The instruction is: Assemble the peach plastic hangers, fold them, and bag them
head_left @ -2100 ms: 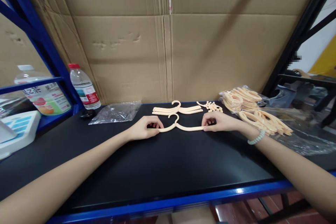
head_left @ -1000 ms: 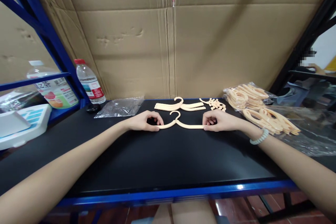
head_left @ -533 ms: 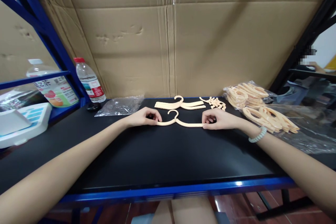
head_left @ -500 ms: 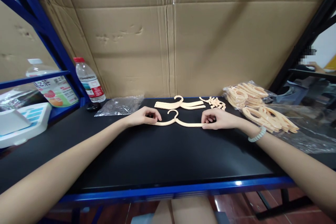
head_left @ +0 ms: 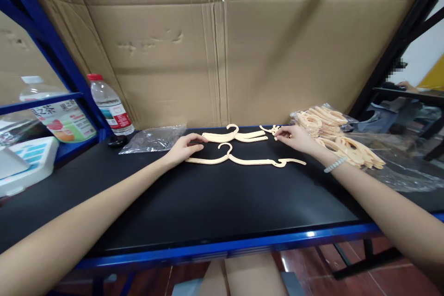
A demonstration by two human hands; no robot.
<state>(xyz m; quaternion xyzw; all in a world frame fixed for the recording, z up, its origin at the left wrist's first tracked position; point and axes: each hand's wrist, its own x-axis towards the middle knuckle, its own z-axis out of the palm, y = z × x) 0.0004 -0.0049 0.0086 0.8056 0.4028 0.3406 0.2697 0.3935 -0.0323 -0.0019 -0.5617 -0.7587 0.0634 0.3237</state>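
My left hand (head_left: 183,149) is loosely open at the left end of the front cream clothes hanger (head_left: 251,162), flat on the black tabletop (head_left: 222,199). A hooked piece (head_left: 293,161) meets its opposite end, nearer me than my right hand (head_left: 299,138). That hand's fingers bend at a pile of small pieces (head_left: 272,130); I cannot tell whether they grip one. Stacked hangers (head_left: 222,138) lie between both hands.

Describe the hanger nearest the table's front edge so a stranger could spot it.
Start at the black table before the brown cardboard wall. There, a cream hanger lies just in front of the stacked hangers. Unlike those, it has a thin, curly piece at its right-hand end.
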